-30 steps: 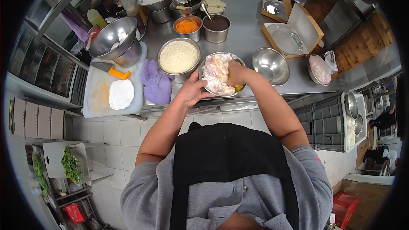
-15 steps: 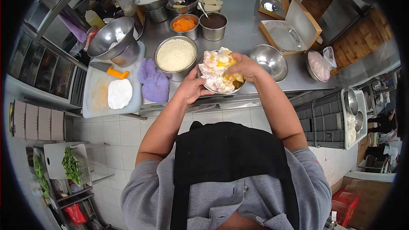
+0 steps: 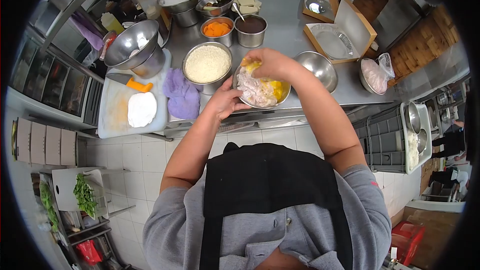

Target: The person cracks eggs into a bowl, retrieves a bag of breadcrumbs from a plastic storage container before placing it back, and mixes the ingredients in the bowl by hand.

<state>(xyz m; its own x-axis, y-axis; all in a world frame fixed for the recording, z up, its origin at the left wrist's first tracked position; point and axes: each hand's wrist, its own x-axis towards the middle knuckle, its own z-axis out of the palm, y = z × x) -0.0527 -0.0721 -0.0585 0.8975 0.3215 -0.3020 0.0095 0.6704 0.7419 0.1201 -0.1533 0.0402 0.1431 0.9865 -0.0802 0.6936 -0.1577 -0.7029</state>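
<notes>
A metal bowl [image 3: 283,99] at the counter's front edge holds pale, flour-dusted pieces of raw meat [image 3: 257,91] with yellow egg [image 3: 276,89] among them. My left hand [image 3: 227,101] grips the bowl's left side, thumb near the rim. Over the bowl's far side, my right hand [image 3: 274,63] is closed with bent fingers on some of the egg-wet meat; the fingertips are partly hidden. Just left of this bowl stands a pot of pale breadcrumbs [image 3: 207,63]. An empty-looking steel bowl [image 3: 317,70] sits to the right, behind my right forearm.
A cutting board [image 3: 112,115] at left bears an orange-handled knife [image 3: 137,85], a white round piece [image 3: 142,109] and a big steel bowl [image 3: 117,52]. Beside it lies a purple cloth [image 3: 181,95]. Orange slices [image 3: 217,29], dark sauce [image 3: 251,24] and an open box [image 3: 340,40] are farther back.
My right hand has moved from the bowl's right side to its far side, turning over the top. The meat pieces have shifted, sitting lower in the bowl. My left hand keeps its hold.
</notes>
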